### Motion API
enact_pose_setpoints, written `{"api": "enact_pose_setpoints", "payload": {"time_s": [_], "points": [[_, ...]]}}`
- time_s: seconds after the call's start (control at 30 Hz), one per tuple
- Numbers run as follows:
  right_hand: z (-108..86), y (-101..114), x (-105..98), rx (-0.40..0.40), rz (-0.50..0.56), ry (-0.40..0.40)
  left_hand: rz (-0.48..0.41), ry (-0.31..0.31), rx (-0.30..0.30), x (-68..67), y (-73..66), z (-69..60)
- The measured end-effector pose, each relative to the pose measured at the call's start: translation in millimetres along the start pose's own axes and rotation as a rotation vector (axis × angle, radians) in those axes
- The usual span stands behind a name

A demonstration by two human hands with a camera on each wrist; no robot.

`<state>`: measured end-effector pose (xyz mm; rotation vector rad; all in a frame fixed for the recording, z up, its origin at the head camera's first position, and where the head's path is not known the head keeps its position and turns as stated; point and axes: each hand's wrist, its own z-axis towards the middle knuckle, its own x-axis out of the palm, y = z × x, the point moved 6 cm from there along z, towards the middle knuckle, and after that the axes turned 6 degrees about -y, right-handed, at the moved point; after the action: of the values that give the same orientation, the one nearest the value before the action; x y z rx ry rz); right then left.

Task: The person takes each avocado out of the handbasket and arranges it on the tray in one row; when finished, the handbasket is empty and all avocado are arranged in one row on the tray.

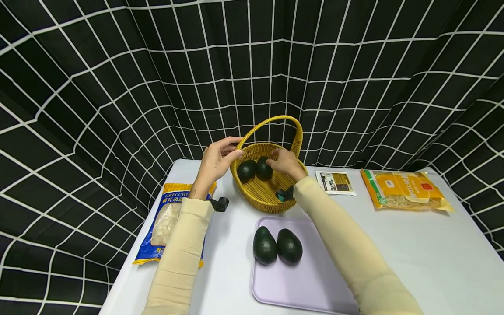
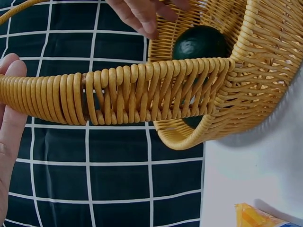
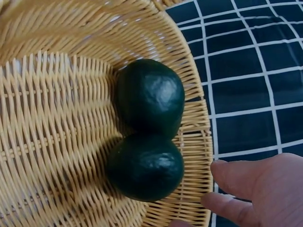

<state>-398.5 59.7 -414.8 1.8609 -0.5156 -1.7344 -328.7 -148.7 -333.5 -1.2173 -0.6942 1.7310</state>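
Avocado [image 1: 246, 171] of roundish look sits at left inside the yellow basket [image 1: 260, 204]; just beside it, to the right, a second avocado [image 1: 264, 170] has its long axis running, as it seems, from near to far. This second avocado lies close below the right hand [image 1: 288, 163], which is nearer to it than the left hand [image 1: 216, 159]. The left hand holds the basket handle [image 2: 156, 92] at its left side, between thumb and fingers. The right hand has its fingers loosely apart, gripping nothing; whether a fingertip touches, I cannot tell.
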Motion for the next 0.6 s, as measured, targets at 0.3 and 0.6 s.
{"api": "enact_pose_setpoints", "payload": {"time_s": [0.3, 0.6], "points": [[5.3, -4, 13, 0.021, 0.009, 0.029, -0.011, 0.001, 0.016, 0.6, 1.0, -1.1], [8.4, -2, 22, 0.045, 0.037, 0.051, -0.006, 0.002, 0.014, -0.1, 1.1, -0.4]]}}
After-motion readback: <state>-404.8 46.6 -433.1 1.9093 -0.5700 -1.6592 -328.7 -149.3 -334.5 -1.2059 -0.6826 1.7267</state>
